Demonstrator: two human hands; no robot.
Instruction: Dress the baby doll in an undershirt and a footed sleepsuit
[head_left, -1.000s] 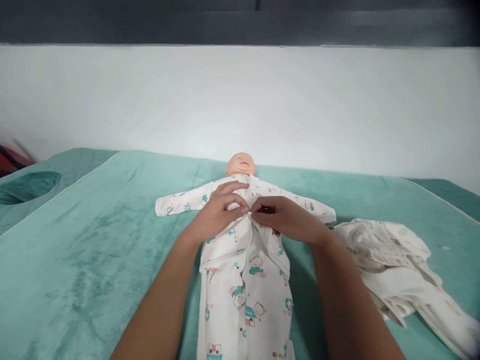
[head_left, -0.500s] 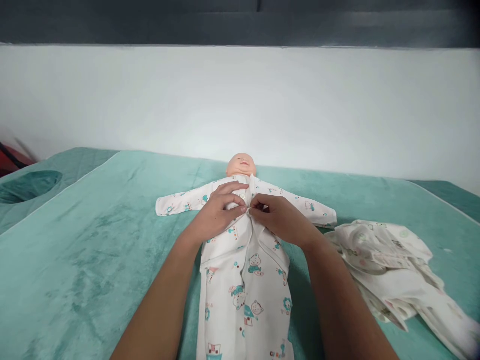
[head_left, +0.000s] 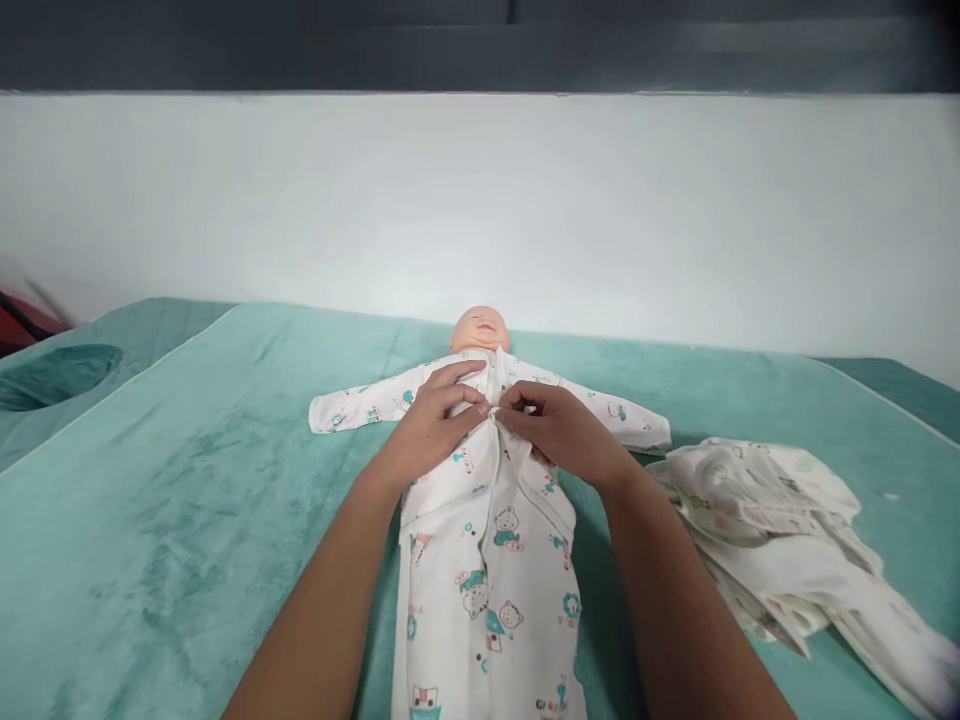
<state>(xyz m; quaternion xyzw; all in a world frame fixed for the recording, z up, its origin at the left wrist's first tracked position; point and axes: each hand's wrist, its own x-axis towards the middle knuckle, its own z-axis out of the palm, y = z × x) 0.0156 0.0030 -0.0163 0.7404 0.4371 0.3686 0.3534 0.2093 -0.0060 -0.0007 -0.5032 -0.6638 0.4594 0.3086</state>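
Observation:
A baby doll (head_left: 480, 330) lies on its back, its head at the far end, dressed in a white, bear-printed baby romper (head_left: 525, 590) with both sleeves spread sideways. On the chest, my left hand (head_left: 435, 425) pinches one edge of the front opening between thumb and forefinger, the other fingers resting on the cloth. Right beside it, my right hand (head_left: 559, 425) pinches the opposite edge, fingers curled. Both sets of fingertips meet at the middle of the chest. Whatever fastener lies between them is mostly hidden.
A crumpled white printed baby garment (head_left: 780, 530) lies to the right by the doll's sleeve. Everything rests on a green plush bed cover (head_left: 187, 520) with a dark hole (head_left: 60, 375) at far left. Behind stands a white wall (head_left: 480, 200).
Both hands keep their pinch on the romper's front edges, the fingertips shifting only slightly. The whole view has moved a little; doll and garments otherwise lie as before.

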